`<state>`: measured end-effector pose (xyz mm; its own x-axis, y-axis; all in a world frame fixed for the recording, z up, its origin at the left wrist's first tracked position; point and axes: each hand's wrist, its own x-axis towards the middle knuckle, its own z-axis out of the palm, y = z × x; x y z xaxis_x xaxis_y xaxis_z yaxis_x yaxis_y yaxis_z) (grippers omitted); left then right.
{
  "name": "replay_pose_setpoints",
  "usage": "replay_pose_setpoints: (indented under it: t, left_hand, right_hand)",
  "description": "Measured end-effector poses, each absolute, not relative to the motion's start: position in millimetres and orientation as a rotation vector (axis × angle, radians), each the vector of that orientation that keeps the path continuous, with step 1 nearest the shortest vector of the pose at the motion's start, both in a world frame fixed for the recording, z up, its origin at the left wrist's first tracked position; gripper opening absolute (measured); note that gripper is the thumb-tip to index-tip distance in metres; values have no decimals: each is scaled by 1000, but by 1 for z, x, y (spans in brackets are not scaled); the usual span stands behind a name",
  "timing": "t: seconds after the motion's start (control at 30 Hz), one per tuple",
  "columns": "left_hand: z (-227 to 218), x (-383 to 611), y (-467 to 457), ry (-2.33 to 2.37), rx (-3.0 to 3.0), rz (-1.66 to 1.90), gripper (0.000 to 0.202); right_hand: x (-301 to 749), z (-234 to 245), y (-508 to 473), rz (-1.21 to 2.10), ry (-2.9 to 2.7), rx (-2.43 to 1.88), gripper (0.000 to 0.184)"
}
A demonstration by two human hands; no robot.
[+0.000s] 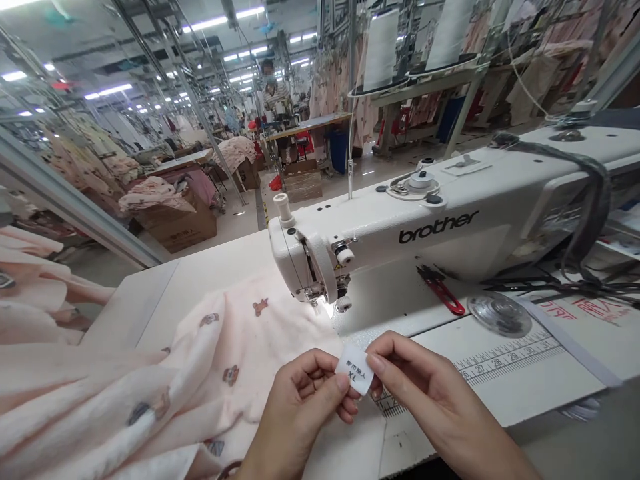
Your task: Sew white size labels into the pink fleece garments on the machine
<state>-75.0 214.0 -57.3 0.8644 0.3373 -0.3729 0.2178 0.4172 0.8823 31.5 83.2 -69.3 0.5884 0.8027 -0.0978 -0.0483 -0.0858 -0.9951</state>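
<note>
Between my two hands is a small white garment label (pixel 356 371) with dark printing, which appears upside down from here. My left hand (pixel 307 400) pinches its left edge between thumb and fingers. The opposite edge is gripped by the thumb and index finger of my right hand (pixel 423 383). Just beyond the label stands a white sewing machine (pixel 370 233), its lamp lit by the needle area. Pale pink fabric (pixel 200 360) with small animal prints lies on the left, one end reaching under the machine head.
Red-handled thread snips (pixel 445 293) and a round clear dish (pixel 501 315) lie right of the needle. A printed ruler (pixel 493 363) runs along the table's front. White thread cones (pixel 381 50) stand behind. Farther back are cartons (pixel 175 217), hanging garments and a person (pixel 274 90).
</note>
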Motion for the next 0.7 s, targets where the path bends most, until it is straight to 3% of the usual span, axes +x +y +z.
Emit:
replay_pose_setpoints:
  t: [0.7]
  left_hand:
    - [-60, -76, 211, 580, 1281, 111, 33]
  right_hand:
    - [28, -68, 84, 740, -710, -1583, 27]
